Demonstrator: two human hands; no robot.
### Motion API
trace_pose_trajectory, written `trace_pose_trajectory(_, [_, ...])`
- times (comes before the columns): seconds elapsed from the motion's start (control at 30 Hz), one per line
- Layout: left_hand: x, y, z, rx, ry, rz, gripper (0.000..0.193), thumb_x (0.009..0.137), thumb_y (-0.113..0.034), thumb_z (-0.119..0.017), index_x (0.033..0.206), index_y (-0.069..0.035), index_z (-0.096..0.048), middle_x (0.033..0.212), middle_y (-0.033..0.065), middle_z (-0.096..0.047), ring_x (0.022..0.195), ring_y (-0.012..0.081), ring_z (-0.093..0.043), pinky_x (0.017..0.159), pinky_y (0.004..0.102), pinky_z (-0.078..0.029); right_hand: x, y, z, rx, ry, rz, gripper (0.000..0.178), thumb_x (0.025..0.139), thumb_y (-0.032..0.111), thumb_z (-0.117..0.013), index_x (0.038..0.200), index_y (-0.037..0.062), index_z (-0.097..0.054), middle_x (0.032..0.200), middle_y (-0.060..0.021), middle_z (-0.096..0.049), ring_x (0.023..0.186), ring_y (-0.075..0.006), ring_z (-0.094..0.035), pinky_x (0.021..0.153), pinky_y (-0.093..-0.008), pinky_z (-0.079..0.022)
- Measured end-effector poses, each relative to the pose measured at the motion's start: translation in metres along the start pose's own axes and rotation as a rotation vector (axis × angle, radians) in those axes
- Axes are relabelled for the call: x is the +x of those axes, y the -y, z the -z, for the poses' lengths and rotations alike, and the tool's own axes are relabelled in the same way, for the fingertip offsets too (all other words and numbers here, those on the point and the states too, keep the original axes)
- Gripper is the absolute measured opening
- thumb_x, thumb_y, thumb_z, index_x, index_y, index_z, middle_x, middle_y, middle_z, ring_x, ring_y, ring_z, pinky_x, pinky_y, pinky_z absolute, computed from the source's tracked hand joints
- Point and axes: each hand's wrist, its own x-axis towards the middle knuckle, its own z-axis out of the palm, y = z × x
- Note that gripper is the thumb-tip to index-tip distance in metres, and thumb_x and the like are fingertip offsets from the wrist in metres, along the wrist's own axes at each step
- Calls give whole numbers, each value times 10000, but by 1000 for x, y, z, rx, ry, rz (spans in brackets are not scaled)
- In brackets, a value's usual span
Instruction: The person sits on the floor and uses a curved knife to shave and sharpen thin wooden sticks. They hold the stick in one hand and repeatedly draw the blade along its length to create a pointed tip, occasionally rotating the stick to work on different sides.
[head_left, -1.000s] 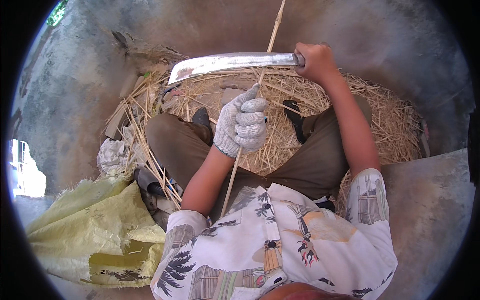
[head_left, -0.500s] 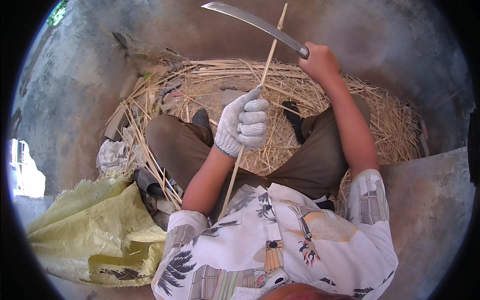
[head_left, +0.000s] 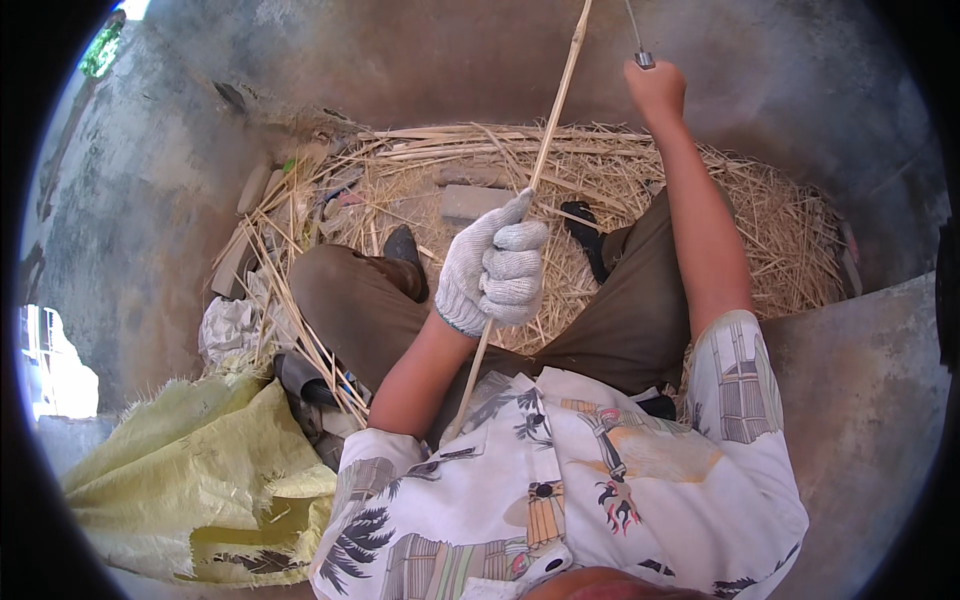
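Note:
My left hand (head_left: 492, 268), in a white knitted glove, is wrapped round a long thin bamboo stick (head_left: 557, 105). The stick slants from my shirt front up past the top edge, so its far end is out of sight. Bare and closed, my right hand (head_left: 657, 92) grips the handle of a long curved knife. Only the metal collar and a thin, edge-on part of the knife blade (head_left: 634, 25) show; the rest passes beyond the top edge. The blade is apart from the visible part of the stick, to its right.
Shavings and split strips (head_left: 740, 235) cover the floor around my feet. A flat brick-like block (head_left: 474, 203) lies between my feet. At my left are a torn yellow woven sack (head_left: 190, 460) and crumpled white material (head_left: 230, 328). A wall (head_left: 450, 70) rises ahead.
My right hand has moved up and slightly right with the knife, whose blade has turned from lying across the stick to edge-on beside it. My left hand has shifted slightly down, still gripping the stick.

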Motion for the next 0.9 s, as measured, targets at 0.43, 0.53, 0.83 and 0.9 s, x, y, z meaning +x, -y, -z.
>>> trace_pose_trajectory(0.43, [1, -5, -21, 536, -549, -408, 405, 1067, -436, -559, 767, -163, -556, 560, -84, -358, 408, 44, -313, 355, 221, -204, -74, 24, 0, -76, 200, 380, 241, 812, 330, -677, 808, 91, -705, 702, -127, -700, 638, -337, -681, 654, -421, -564])
trace_pose_trajectory(0.53, [-4, -10, -26, 635, -701, -521, 387, 1053, -408, -602, 749, -184, -519, 570, -94, -339, 414, 38, -298, 366, 210, -184, -89, 23, -11, -222, 239, 633, 215, 777, 341, -703, 848, 139, -720, 751, -124, -722, 702, -358, -704, 673, -447, -567])
trace_pose_trajectory(0.83, [1, 0, -30, 856, -947, -593, 361, 1029, -402, -644, 780, -198, -482, 588, -105, -300, 423, 27, -280, 380, 216, -181, -82, 31, -25, -224, 368, 837, 203, 773, 313, -682, 828, 121, -717, 765, -133, -722, 745, -360, -716, 700, -466, -573])
trace_pose_trajectory(0.9, [-1, -1, -29, 818, -908, -575, 361, 1022, -411, -653, 783, -193, -494, 583, -105, -303, 412, 31, -272, 376, 221, -179, -64, 34, -22, -175, 323, 581, 227, 794, 317, -669, 822, 99, -724, 779, -155, -723, 749, -380, -709, 712, -476, -572])
